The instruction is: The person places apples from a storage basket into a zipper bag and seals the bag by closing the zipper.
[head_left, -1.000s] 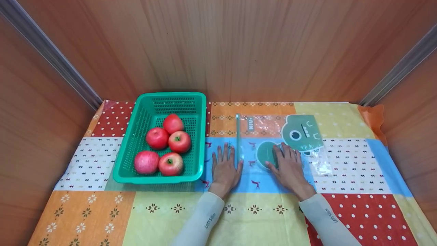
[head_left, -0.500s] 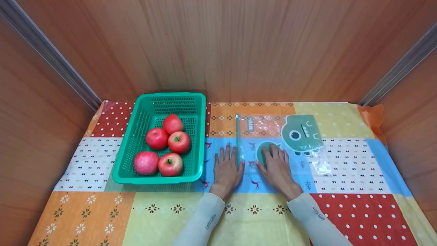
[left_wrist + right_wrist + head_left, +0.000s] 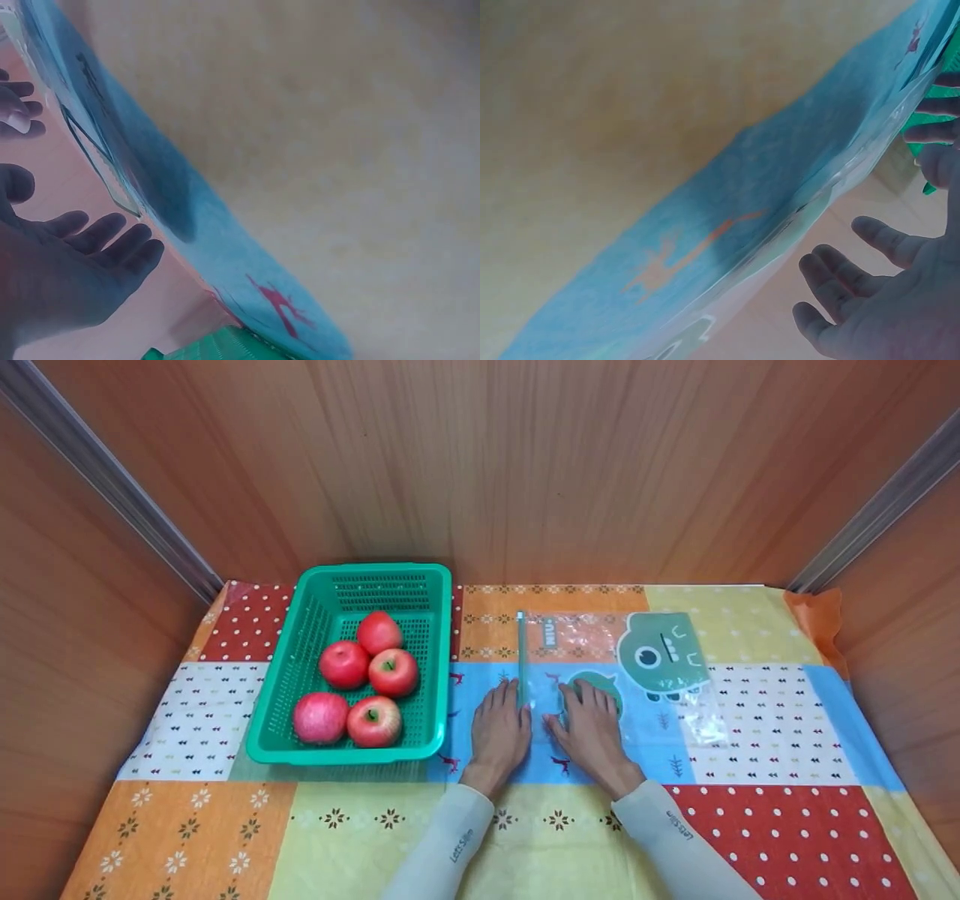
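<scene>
A clear plastic zip bag printed with a green cartoon monster lies flat on the cloth, its green slider zip strip along the left edge. My left hand is at the lower end of that strip, fingers loosely extended. Over the bag's lower left part, covering some of the round green print, is my right hand, its fingers slightly bent and spread. Both wrist views show the left hand and the right hand with nothing between the fingers, close over the cloth.
A green plastic basket stands left of the hands, with several red apples in it. A patchwork cloth covers the table. Wooden panels wall in the back and both sides.
My right hand has slid left across the bag toward my left hand, uncovering the monster print. My left hand has barely moved; its fingers have drawn closer together. Basket and apples stay put.
</scene>
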{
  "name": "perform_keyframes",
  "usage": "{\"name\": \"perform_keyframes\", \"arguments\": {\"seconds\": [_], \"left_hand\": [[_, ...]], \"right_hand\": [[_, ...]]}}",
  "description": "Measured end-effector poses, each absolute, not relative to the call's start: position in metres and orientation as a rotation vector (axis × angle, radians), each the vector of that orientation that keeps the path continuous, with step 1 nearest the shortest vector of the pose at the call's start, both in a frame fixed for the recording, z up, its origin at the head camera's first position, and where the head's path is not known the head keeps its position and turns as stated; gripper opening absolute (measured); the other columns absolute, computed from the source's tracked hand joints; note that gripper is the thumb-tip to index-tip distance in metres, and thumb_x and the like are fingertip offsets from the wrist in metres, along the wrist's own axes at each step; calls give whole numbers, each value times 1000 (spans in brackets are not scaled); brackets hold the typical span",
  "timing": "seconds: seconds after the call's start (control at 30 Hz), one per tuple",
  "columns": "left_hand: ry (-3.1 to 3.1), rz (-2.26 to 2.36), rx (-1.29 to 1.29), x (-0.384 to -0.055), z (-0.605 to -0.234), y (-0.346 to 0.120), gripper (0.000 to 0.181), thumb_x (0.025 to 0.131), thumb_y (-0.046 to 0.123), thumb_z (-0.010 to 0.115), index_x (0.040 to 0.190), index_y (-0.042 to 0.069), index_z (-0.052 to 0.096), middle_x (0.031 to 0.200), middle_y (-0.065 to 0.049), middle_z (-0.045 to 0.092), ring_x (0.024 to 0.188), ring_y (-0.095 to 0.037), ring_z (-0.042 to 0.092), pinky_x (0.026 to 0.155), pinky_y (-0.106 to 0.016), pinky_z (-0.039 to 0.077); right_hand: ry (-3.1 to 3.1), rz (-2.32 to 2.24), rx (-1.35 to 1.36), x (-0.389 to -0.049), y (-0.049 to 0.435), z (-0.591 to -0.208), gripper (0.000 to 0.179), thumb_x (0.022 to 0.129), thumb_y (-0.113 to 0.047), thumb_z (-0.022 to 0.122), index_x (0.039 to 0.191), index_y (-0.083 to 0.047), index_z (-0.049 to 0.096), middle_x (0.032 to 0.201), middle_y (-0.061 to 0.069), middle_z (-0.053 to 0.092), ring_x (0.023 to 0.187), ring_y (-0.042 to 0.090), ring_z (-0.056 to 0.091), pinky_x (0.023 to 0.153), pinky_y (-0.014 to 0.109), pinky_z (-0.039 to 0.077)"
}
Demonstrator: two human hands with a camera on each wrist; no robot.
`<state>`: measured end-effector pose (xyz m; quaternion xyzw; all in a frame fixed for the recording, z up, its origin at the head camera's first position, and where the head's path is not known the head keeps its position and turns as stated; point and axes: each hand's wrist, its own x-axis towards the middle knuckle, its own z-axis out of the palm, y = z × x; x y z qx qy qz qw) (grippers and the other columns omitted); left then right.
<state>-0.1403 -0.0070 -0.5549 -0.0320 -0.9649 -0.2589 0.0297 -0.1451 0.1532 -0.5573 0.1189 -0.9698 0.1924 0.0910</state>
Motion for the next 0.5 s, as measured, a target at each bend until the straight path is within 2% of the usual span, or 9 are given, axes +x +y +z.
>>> {"name": "perform_keyframes", "arguments": {"seconds": [0.13, 0.37, 0.5], "left_hand": [[-2934, -973, -73, -140, -554, -8, 49, 110, 24, 54, 153, 1, 50, 154, -20, 55, 143, -36, 52, 117, -53, 43], [-2867, -1272, 14, -143, -552, -10, 46, 113, 22, 44, 152, -2, 51, 150, -20, 58, 141, -38, 53, 116, -55, 42], [-2869, -1349, 73, -144, -549, -9, 47, 114, 24, 42, 154, 0, 49, 152, -19, 57, 143, -37, 51, 118, -54, 41]], "right_hand": [[-2885, 562, 337, -145, 147, -556, 58, 98, -35, 76, 140, 3, 63, 138, 27, 58, 127, 46, 54, 110, 61, 40], [-2906, 553, 305, -147, 135, -554, 55, 97, -35, 76, 135, 3, 66, 130, 25, 60, 117, 43, 59, 106, 57, 45], [-2920, 557, 274, -148, 127, -553, 54, 95, -36, 78, 132, 2, 66, 123, 22, 61, 111, 40, 60, 103, 55, 47]]}}
